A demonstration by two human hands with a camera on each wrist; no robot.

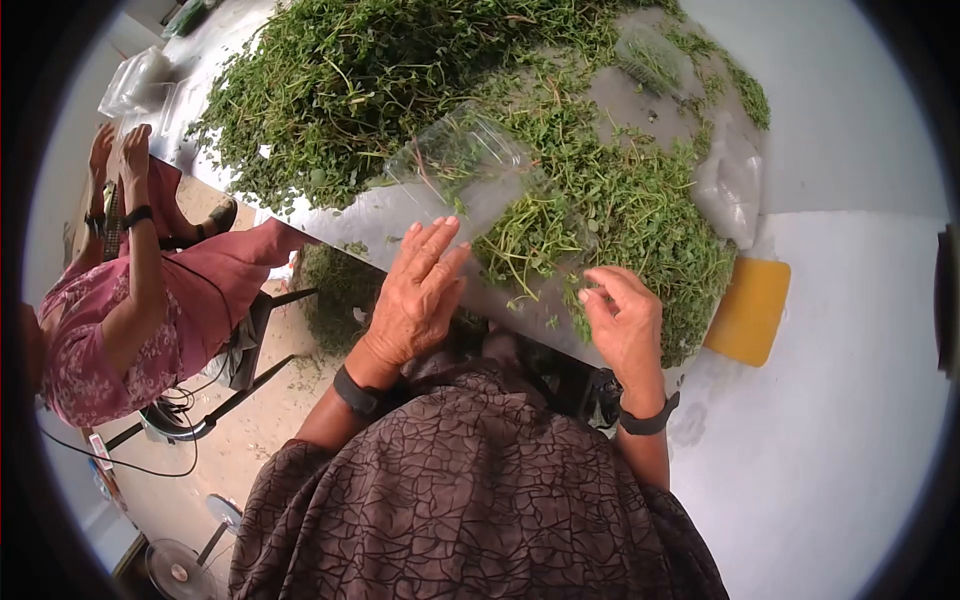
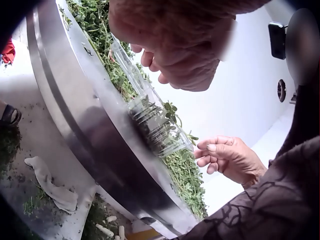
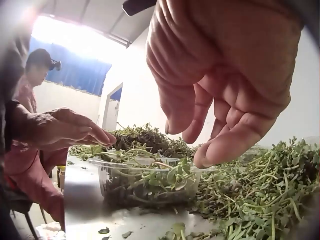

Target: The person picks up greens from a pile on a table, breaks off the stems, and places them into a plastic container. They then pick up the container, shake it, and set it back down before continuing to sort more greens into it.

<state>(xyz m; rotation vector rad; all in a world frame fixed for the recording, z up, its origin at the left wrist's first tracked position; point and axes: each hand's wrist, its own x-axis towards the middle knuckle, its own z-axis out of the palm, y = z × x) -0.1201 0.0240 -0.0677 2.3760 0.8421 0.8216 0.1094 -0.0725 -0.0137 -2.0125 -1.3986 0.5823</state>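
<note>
A clear plastic clamshell box [image 3: 142, 182], filled with leafy green stems, stands near the table's edge; its raised clear lid [image 1: 465, 150] shows in the head view. My left hand [image 1: 420, 290] is held over the edge beside the box, palm down with fingers extended. On the other side, my right hand [image 1: 625, 320] hovers by the box's near corner, its fingers loosely bent with nothing between them. In the right wrist view, its fingertips [image 3: 207, 155] come right at the box's rim. Loose cut greens [image 1: 640, 220] lie around the box.
A large heap of greens [image 1: 340, 90] covers the far left of the metal table [image 1: 340, 225]. Stacked clear boxes [image 1: 140, 80] stand at its far left corner, and a plastic bag [image 1: 730, 185] lies at right. A yellow stool [image 1: 750, 310] stands below. Another person [image 1: 150, 300] sits at left.
</note>
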